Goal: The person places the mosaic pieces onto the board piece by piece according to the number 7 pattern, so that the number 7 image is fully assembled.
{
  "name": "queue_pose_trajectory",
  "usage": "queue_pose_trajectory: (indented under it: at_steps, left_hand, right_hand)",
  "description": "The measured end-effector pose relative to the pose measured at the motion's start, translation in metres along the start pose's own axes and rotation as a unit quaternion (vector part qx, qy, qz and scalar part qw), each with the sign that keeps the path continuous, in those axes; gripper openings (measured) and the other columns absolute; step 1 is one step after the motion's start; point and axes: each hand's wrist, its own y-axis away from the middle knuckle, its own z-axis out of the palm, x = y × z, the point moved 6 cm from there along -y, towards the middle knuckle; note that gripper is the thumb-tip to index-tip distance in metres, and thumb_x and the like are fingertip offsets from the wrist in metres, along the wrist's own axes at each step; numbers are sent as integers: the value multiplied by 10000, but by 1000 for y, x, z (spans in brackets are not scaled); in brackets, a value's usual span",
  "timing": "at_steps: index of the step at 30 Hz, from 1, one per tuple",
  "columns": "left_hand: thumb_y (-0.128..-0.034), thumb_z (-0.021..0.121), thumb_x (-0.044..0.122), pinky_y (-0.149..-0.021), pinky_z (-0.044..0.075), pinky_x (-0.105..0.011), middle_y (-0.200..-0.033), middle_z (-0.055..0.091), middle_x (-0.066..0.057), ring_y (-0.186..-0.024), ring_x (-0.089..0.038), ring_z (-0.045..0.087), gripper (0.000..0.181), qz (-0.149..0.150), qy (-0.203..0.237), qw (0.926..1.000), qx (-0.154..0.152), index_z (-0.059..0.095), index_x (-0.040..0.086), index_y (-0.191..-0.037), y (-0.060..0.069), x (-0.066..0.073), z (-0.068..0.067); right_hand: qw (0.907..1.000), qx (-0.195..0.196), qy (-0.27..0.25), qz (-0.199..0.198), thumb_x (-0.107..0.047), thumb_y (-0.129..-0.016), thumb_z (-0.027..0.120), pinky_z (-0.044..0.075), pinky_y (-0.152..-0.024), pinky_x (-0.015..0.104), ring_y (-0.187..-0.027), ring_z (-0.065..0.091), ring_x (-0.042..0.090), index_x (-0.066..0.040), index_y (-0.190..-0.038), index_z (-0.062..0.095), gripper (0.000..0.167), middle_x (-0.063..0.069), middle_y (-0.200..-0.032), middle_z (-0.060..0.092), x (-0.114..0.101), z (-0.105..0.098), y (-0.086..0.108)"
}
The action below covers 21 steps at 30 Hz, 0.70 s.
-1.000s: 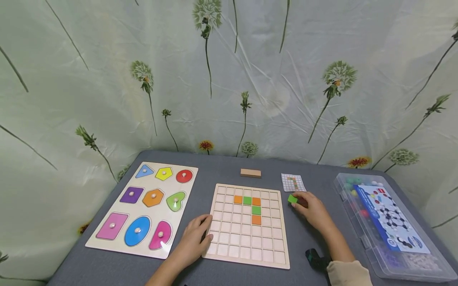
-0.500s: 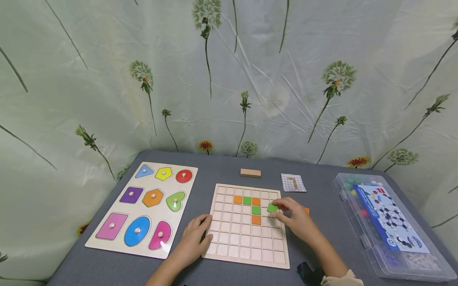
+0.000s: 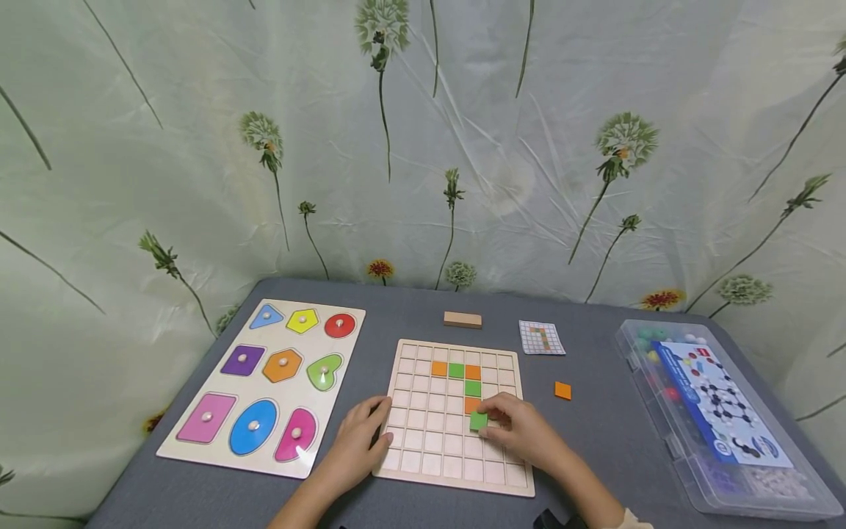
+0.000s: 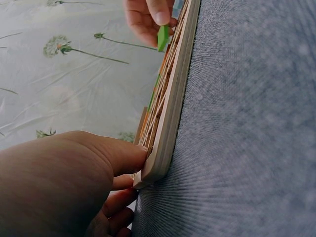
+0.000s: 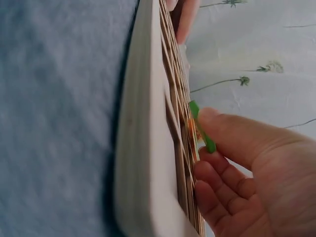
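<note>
A wooden grid board point(image 3: 456, 487) lies on the table, with orange and green square tiles forming a bent line in its upper cells. At its left edge my left hand point(image 3: 360, 441) holds the rim; in the left wrist view the thumb point(image 4: 123, 155) lies on the board's edge, fingers beside it. My right hand point(image 3: 525, 430) pinches a green tile point(image 3: 479, 422) between thumb and fingers, over the cell just below the lowest orange tile point(image 3: 472, 405). In the right wrist view the green tile point(image 5: 203, 129) is tilted. Whether it touches the board cannot be told.
One loose orange tile point(image 3: 562, 391) lies right of the board, below a printed pattern card point(image 3: 542, 338). A small wooden block point(image 3: 463, 319) sits behind the board. The shape puzzle point(image 3: 300, 382) is at left, a clear plastic case point(image 3: 727, 419) at right.
My right hand has carried the green tile leftward from beside the board to over its grid, uncovering the loose orange tile. The left hand has stayed at the board's edge.
</note>
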Motion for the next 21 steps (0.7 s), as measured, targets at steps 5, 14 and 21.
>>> queue_pose_trajectory:
  at_steps: [5,14,21]
  left_hand:
    - [-813,622,108,-909,264,-569,-1254,446,-176,-1175,-378,348,494,55,-2,9999,99,483,-29,-1267,1,0,0]
    - [-821,615,117,-927,245,-568,-1267,434,-172,-1192,-376,330,496,6,29,10000,20,475,-26,-1275,0,0,1]
    - [-825,612,115,-928,250,-564,-1270,432,-169,-1193,-371,330,495,-45,23,10000,-27,471,-25,-1279,0,-1,1]
  right_hand:
    - [9999,-14,134,-76,-187,-765,711,421,-707,241,-834,502,83,-168,-983,635,231,-112,-951,540,-1,5,1]
    - [9998,37,188,-5,-196,-775,704,417,-734,252,-872,502,70,-169,-988,631,227,-126,-972,524,0,6,1]
    - [9999,-63,133,68,-161,-781,695,401,-689,237,-825,471,74,-161,-992,648,216,-120,-961,513,-1,8,1]
